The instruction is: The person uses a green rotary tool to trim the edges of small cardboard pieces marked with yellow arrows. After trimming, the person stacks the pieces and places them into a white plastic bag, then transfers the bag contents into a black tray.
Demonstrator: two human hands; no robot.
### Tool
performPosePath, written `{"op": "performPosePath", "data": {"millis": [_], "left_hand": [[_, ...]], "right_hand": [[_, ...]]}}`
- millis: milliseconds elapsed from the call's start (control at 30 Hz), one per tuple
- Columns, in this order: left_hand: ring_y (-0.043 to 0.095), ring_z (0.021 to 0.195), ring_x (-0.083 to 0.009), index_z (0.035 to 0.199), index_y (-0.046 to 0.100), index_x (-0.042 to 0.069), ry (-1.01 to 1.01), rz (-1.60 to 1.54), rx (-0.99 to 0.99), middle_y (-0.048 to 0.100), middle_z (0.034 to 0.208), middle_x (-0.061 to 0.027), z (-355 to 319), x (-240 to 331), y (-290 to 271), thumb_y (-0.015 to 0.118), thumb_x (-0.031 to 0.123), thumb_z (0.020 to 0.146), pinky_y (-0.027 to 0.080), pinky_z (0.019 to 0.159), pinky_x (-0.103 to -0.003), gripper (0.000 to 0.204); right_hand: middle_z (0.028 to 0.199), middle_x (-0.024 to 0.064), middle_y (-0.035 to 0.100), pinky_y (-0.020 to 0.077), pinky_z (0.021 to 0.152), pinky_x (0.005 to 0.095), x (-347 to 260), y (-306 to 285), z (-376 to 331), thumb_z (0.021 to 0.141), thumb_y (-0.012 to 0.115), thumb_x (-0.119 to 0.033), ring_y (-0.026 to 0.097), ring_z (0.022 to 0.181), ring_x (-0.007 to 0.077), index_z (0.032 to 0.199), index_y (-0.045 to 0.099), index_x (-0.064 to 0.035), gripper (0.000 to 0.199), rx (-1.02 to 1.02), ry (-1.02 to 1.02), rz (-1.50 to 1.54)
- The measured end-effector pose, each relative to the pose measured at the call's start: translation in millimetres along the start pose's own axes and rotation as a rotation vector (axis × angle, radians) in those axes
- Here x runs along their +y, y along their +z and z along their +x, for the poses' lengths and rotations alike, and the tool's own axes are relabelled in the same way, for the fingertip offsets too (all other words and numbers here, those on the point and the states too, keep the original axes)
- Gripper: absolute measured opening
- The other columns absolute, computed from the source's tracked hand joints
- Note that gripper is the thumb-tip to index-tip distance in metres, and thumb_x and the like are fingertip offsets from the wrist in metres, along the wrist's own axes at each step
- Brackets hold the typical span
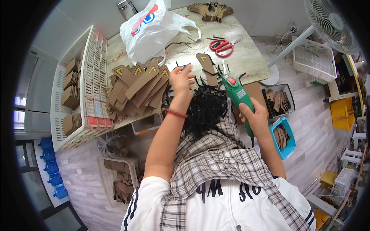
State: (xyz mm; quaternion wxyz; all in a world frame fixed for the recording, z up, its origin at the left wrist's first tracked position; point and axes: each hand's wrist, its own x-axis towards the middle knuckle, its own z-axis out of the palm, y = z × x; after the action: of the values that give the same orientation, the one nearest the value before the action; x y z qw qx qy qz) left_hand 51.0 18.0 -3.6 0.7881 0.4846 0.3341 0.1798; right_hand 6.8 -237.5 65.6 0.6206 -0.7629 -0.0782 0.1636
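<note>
My right hand (254, 115) is wrapped round a green hand-held power tool (239, 94) with a red switch and a narrow metal tip pointing at the table. My left hand (182, 81), slightly blurred, hovers above the table edge with its fingers apart. Beside it lies a loose heap of brown flat pieces (144, 86) marked with yellow chevrons. One single brown piece (207, 68) rests on the table between my left hand and the tool's tip. A mass of black strips (204, 109) hangs over the table edge onto my checked apron (216, 154).
Red-handled scissors (222, 48) and a white plastic bag (148, 34) lie farther back. White crates (58, 115) with stacked brown pieces stand left. A blue bin (275, 134) and a dark box (266, 94) sit on the floor right, near a fan (333, 23).
</note>
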Motion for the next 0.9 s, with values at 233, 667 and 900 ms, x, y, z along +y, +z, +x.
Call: {"op": "performPosePath", "data": {"millis": [233,667,900], "left_hand": [[0.045,0.109,-0.0306,0.096,0.059,0.000,0.513,1.300,0.214,0.050,0.109,-0.0162,67,-37,66,0.073,0.040,0.068,0.029,0.094,-0.043,0.051],[0.049,0.059,-0.0049,0.087,0.063,0.000,0.362,-0.133,-0.190,0.062,0.072,-0.0004,-16,19,32,0.066,0.004,0.083,0.038,0.053,-0.020,0.006],[0.052,0.059,-0.0058,0.083,0.063,0.003,0.290,-0.248,-0.203,0.064,0.074,-0.0007,-40,25,22,0.069,0.006,0.081,0.039,0.053,-0.020,0.007]], "right_hand": [[0.065,-0.0010,0.056,0.0398,0.049,0.0198,15,-2,2,0.086,0.067,-0.027,0.048,0.053,0.0037,0.096,0.062,-0.0001,0.030,0.015,0.016,0.014],[0.066,-0.0016,0.056,0.0402,0.049,0.0209,15,17,7,0.085,0.068,-0.027,0.048,0.054,0.0038,0.099,0.062,0.0003,0.031,0.062,-0.054,0.018],[0.066,-0.0014,0.056,0.0403,0.049,0.0213,8,21,-3,0.085,0.068,-0.028,0.048,0.055,0.0040,0.101,0.061,0.0005,0.033,0.036,-0.121,-0.009]]}}
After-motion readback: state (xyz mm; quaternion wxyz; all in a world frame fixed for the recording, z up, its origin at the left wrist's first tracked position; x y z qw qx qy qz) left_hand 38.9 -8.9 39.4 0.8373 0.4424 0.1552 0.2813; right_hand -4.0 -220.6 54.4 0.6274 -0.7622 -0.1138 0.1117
